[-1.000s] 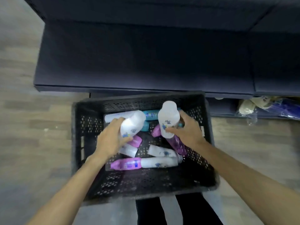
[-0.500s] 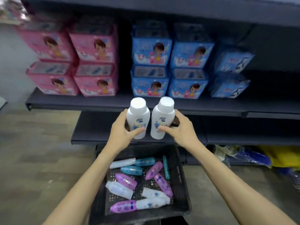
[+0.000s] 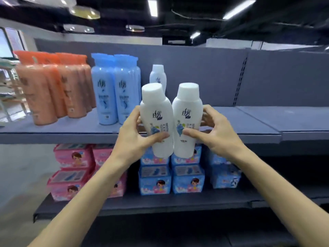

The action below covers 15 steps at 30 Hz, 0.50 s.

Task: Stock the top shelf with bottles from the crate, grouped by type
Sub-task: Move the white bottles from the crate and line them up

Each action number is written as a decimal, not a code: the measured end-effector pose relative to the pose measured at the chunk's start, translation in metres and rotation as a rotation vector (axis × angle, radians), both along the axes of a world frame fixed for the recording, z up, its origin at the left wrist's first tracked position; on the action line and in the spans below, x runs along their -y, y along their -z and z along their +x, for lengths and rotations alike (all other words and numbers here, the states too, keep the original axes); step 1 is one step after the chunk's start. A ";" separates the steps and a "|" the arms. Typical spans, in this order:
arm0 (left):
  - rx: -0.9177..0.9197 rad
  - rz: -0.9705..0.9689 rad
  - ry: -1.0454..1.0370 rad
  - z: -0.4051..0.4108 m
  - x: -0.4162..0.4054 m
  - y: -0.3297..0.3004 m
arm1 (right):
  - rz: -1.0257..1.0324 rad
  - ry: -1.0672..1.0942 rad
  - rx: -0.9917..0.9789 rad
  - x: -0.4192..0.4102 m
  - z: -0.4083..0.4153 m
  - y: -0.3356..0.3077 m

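Note:
My left hand (image 3: pixel 132 138) grips a white bottle (image 3: pixel 156 111) with a white cap, held upright. My right hand (image 3: pixel 217 132) grips a second white bottle (image 3: pixel 187 113) of the same kind, side by side with the first. Both hang in front of the top shelf (image 3: pixel 231 122), just before its front edge. Another white bottle (image 3: pixel 158 75) stands on that shelf behind them, near the back panel. To its left stand light blue bottles (image 3: pixel 114 90) and orange bottles (image 3: pixel 51 86) in groups. The crate is out of view.
The top shelf's right half shows bare grey board. On the shelf below sit pink packs (image 3: pixel 74 168) at the left and blue packs (image 3: pixel 170 177) in the middle. A grey back panel (image 3: pixel 213 72) closes the shelf.
Both hands have lifted the two white bottles from the crate up to the top shelf's height. My view has swung upward; the crate has dropped out of sight.

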<state>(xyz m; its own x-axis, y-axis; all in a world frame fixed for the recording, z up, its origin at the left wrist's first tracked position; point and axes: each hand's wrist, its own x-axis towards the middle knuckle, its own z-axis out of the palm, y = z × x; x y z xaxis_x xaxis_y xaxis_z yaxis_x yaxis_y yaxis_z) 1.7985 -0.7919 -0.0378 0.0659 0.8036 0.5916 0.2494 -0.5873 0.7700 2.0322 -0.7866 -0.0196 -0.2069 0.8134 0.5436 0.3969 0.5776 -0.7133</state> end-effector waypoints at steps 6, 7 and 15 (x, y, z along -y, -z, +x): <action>-0.027 0.089 -0.146 0.017 -0.035 -0.055 | 0.033 0.040 0.018 -0.034 0.010 -0.042; -0.036 0.085 -0.180 0.019 -0.044 -0.058 | 0.030 0.047 0.016 -0.041 0.011 -0.042; -0.115 0.000 -0.326 0.030 -0.112 -0.046 | -0.060 0.028 -0.013 -0.105 0.014 -0.031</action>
